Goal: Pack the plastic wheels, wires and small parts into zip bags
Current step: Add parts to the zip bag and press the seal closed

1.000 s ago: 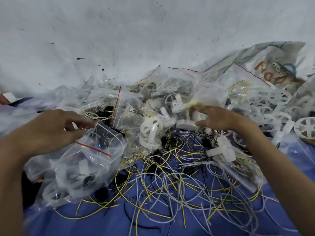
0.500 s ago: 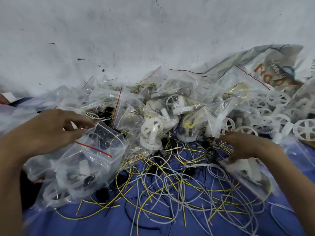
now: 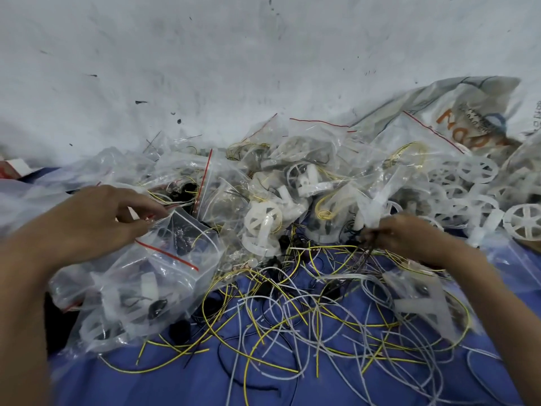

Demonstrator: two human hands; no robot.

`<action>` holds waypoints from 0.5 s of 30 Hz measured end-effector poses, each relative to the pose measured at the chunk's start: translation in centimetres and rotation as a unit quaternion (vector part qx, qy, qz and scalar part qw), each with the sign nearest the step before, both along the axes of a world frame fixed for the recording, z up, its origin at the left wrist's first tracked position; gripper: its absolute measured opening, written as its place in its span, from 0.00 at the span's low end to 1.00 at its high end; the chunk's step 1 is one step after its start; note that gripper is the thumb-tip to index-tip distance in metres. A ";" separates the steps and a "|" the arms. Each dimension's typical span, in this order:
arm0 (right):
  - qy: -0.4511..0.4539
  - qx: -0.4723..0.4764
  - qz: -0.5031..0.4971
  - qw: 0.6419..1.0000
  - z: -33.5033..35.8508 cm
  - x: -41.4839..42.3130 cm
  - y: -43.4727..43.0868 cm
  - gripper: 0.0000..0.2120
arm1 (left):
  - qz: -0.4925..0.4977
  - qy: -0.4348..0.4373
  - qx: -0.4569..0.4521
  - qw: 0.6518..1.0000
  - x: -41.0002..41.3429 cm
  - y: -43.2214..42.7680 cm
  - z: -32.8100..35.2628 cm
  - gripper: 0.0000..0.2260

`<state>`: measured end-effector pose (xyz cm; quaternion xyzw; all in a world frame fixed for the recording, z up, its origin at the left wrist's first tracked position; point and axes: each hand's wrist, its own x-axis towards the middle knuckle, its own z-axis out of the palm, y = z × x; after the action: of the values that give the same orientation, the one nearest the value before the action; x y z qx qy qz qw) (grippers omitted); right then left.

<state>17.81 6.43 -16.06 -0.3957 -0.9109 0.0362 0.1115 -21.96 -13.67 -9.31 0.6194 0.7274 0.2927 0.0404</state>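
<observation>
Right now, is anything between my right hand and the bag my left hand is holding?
Yes. White plastic wheels and black small parts lie between the right hand, pinching wires, and the zip bag held by the left hand.

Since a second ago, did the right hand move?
Yes. The right hand pulled rightward and nearer, away from the white wheel, down onto the loose wires.

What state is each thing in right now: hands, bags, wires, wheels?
zip bag: mouth open, partly filled.
left hand: pinches the zip bag's lip.
right hand: grips dark wires.
loose wires: tangled, unbagged, on the blue cloth.
loose wheels: heaped at right, unbagged.
filled bags: piled at the back.
</observation>
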 end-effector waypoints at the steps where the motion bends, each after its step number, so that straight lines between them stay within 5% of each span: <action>1: 0.044 0.008 0.015 0.999 1.1 0.2 0.0 0.09 | 0.000 -0.001 0.001 1.000 0.0 0.0 0.0 0.29; 5: 0.044 0.009 -0.012 0.999 3.0 -1.2 -1.0 0.17 | -0.004 0.002 0.001 1.000 -0.2 0.1 -0.1 0.31; 8: -0.197 -0.014 -0.133 0.971 1.6 -2.0 -3.4 0.33 | -0.007 0.006 0.003 1.000 -0.3 0.2 -0.1 0.30; 11: -0.234 0.102 -0.164 0.953 1.0 -2.5 -6.2 0.11 | -0.008 0.001 0.006 1.000 -0.4 -0.1 0.0 0.29; 15: -0.314 -0.005 -0.120 0.942 -1.2 -3.2 -6.9 0.13 | -0.005 -0.009 -0.002 1.000 -0.2 -0.3 0.1 0.29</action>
<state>14.58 -0.46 -17.25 -0.4938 -0.8454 -0.0989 -0.1781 -22.17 -13.94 -9.16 0.6202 0.7247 0.2963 0.0493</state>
